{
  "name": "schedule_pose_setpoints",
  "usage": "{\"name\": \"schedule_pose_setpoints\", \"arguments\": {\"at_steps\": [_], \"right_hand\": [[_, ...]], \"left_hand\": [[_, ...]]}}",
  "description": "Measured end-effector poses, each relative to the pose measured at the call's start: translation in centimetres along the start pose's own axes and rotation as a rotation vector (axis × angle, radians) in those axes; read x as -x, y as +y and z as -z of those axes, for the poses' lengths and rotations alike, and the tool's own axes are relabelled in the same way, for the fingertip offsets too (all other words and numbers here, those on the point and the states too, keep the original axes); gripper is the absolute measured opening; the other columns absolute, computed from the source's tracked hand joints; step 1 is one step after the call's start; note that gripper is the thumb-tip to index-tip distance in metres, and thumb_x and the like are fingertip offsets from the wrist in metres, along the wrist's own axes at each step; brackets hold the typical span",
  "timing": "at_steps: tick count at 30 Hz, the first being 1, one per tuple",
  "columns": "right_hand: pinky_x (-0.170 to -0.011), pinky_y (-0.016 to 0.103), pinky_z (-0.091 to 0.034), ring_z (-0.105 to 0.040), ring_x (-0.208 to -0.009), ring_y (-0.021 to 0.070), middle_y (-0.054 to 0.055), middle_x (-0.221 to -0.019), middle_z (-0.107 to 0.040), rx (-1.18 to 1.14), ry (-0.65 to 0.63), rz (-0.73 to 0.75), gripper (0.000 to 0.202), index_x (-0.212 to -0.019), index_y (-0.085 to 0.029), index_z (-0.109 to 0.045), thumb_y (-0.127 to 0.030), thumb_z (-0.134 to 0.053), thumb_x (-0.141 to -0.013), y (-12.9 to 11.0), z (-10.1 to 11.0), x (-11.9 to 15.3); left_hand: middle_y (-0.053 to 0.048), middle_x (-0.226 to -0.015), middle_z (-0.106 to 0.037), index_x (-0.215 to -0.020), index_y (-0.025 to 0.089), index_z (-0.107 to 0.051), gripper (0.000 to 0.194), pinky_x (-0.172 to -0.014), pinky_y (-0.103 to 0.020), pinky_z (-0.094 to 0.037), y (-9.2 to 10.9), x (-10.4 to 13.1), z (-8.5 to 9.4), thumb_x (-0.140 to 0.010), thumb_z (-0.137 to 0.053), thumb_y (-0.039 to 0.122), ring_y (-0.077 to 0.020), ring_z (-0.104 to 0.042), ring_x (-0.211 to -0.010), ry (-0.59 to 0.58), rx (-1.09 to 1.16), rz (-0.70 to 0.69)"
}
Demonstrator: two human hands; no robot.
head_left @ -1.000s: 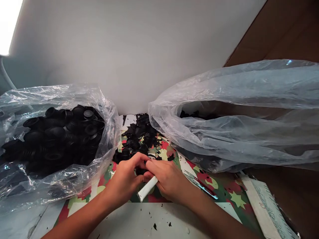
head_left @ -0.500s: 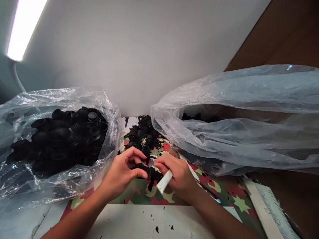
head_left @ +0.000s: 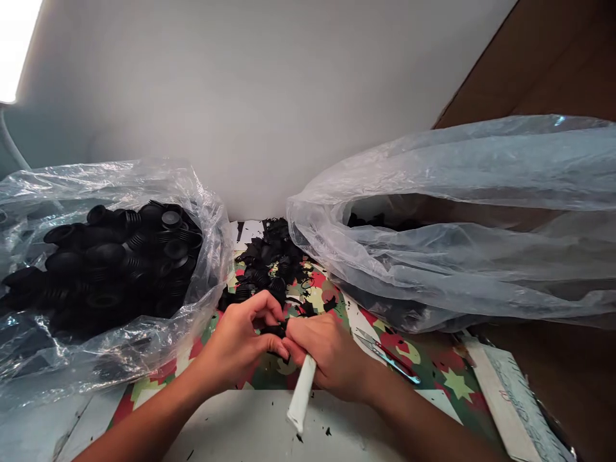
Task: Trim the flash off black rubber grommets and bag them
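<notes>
Find part, black and mostly hidden, between left hand and right hand, low over patterned cloth. At left hand, curves index finger and thumb around part, leaving a partial gap; cannot tell firmness of grip. At right hand, closes fingers fully around handle, white, tilting its free end down over board. Sets right fingertips next to left thumb tip; cannot tell contact from clearance. Directly beyond hands, note pile of black pieces on cloth, between left bag and right bag. In left bag, of clear plastic, see many ribbed parts, black. In right bag, see dark pieces through opening. Near right wrist, note tool with red and blue handles, flat on cloth. On board, see scattered scraps. At upper left, note lamp, lit.
</notes>
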State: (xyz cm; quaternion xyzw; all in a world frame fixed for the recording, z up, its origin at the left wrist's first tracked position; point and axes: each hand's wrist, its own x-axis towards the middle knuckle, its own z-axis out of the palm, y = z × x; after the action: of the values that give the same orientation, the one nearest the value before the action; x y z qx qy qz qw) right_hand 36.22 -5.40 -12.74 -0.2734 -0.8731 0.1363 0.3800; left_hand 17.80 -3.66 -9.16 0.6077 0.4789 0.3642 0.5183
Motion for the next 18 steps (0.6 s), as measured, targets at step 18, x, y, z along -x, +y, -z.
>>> {"name": "schedule_pose_setpoints", "arguments": {"at_steps": [18], "right_hand": [[-0.058, 0.024, -0.052, -0.067, -0.066, 0.0147, 0.004, -0.078, -0.073, -0.067, 0.317, -0.139, 0.016, -0.096, -0.021, -0.072, -0.013, -0.058, -0.094, 0.3, -0.6, -0.3]], "left_hand": [[0.005, -0.066, -0.062, -0.073, 0.021, -0.063, 0.022, -0.06, -0.024, -0.044, 0.0, 0.1, 0.1, -0.063, -0.082, 0.016, -0.0142, -0.056, -0.064, 0.079, -0.031, -0.103]]}}
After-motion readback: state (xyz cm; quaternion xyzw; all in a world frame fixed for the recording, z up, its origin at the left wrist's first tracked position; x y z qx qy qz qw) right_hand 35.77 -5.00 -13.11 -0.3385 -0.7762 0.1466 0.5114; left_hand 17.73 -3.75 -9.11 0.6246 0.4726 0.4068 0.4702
